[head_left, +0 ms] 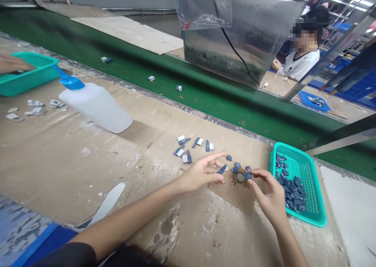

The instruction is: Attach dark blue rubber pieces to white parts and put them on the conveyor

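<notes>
Left hand (pixel 202 173) closing narrow, pinching a small dark blue plastic part (pixel 222 168) between thumb and fingertips. Right hand (pixel 268 192) closing narrow too, pinching another blue part (pixel 248 175) just beside a round flat disc (pixel 240 177) sitting in a wet-looking brown smear (pixel 233 180) on a sheet of brown cardboard (pixel 226 192). More loose blue parts (pixel 235 167) lying around the disc, all tiny, hard and blocky. Possible trouble from such small things: slippery fingers dropping a part, a dropped part rolling away, and the brown smear sticking to skin, maybe glue, too hard to tell from here. Just past the hands, blue parts joined to little white pieces (pixel 188 147) lying in a messy bunch on the scratched, dusty table (pixel 88 169). To the right, a green mesh basket (pixel 315 221) holding a heap of blue parts, with a bumped rim possibly tipping them out. Farther left, a cloudy white plastic bottle (pixel 96 108) with a blue cap lying on its side near flat pale pieces (pixel 35 110), and another person's hand (pixel 11 63) resting in a green tray (pixel 29 85). Beyond all that, a green belt (pixel 223 110) running along the table's far edge.
</notes>
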### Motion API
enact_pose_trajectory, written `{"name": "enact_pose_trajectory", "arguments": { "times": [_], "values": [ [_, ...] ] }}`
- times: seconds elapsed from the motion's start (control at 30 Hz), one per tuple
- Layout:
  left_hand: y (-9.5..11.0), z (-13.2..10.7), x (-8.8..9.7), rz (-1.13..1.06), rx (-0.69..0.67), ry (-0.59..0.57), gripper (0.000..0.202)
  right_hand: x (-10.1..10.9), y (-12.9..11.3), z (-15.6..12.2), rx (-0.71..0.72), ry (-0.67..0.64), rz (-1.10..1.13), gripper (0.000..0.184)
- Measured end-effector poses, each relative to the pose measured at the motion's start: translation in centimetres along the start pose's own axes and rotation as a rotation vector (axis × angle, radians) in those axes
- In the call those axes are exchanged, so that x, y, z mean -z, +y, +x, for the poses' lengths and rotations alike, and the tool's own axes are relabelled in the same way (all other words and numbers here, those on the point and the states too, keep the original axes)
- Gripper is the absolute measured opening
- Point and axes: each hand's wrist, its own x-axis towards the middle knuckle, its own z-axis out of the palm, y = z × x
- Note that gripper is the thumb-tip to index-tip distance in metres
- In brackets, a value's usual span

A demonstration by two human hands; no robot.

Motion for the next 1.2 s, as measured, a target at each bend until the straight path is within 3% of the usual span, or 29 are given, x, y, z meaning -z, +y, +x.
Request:
{"name": "enact_pose_trajectory", "arguments": {
  "times": [0.13, 0.27, 0.33, 0.5, 0.57, 0.93, 1.07, 1.2],
  "values": [
    [0.5, -0.4, -1.6, 0.359, -0.243, 0.078, 0.031, -0.3, -2.3, -0.1, -0.202, 0.089, 0.528, 0.022],
    [1.2, -1.4, -2.8, 0.696, -0.485, 0.082, 0.018, -0.9, -4.8, -0.6, -0.165, 0.064, 0.701, 0.021],
    [1.3, -1.7, -3.1, 0.669, -0.457, 0.040, 0.024, -1.0, -5.6, -0.8, -0.132, 0.057, 0.724, 0.020],
    [1.2, -1.8, -3.5, 0.214, -0.142, -0.148, 0.020, -0.4, -6.0, -0.9, -0.126, 0.078, 0.719, 0.019],
    [1.2, -1.8, -3.7, 0.131, -0.088, -0.175, 0.022, -0.2, -6.1, -0.8, -0.121, 0.058, 0.706, 0.019],
    [0.8, -1.9, -4.6, 0.119, -0.090, -0.079, 0.020, -1.0, -6.2, -2.1, -0.083, -0.003, 0.460, 0.024],
    [-0.3, -1.8, -5.3, 0.024, -0.032, -0.010, 0.023, -2.3, -5.6, -3.0, 0.104, 0.072, 0.156, 0.041],
    [-1.2, -1.8, -6.2, -0.156, 0.023, 0.004, 0.026, -2.7, -5.3, -3.2, 0.307, 0.158, -0.102, 0.030]
  ]
}}
